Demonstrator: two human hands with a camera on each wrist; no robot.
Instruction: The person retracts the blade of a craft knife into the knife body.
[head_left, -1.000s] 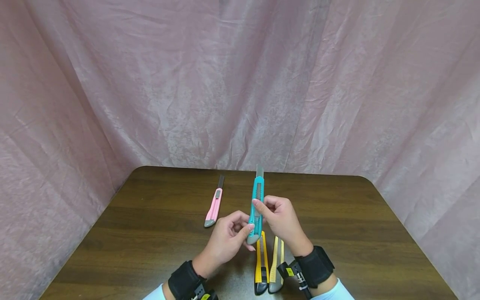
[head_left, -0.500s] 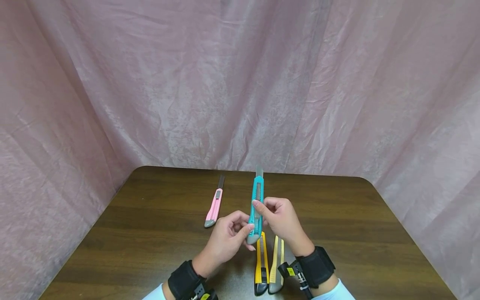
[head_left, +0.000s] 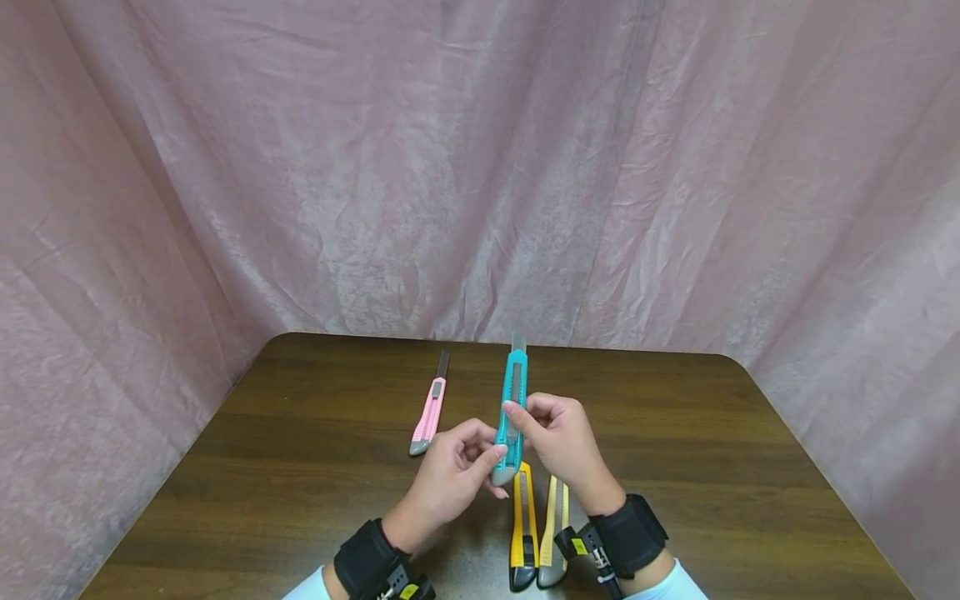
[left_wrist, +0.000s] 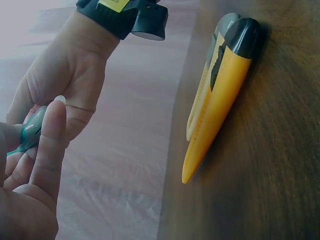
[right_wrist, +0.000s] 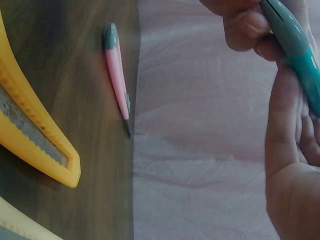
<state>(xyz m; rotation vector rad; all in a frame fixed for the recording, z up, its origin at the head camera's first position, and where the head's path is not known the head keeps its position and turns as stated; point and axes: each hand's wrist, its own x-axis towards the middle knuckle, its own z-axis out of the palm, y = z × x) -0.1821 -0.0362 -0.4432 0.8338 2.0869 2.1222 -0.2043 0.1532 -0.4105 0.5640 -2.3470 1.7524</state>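
Note:
A teal utility knife (head_left: 514,383) with a grey end cap is held up above the table, its blade out and pointing away from me. My left hand (head_left: 450,473) pinches it near the grey end, thumb on top. Higher up the body, my right hand (head_left: 564,442) pinches it between thumb and fingers. In the left wrist view the knife is mostly hidden by fingers; only its grey end cap (left_wrist: 34,126) shows well. The right wrist view has the teal body (right_wrist: 306,72) at upper right.
A pink utility knife (head_left: 429,412) lies left of my hands, blade extended. Below them, a yellow knife (head_left: 522,525) and a pale yellow knife (head_left: 553,533) lie side by side on the brown wooden table (head_left: 315,467). A pink curtain (head_left: 480,167) hangs behind.
Both hands and the teal utility knife have shifted very slightly up and left. The grips look the same, and the other knives have not moved.

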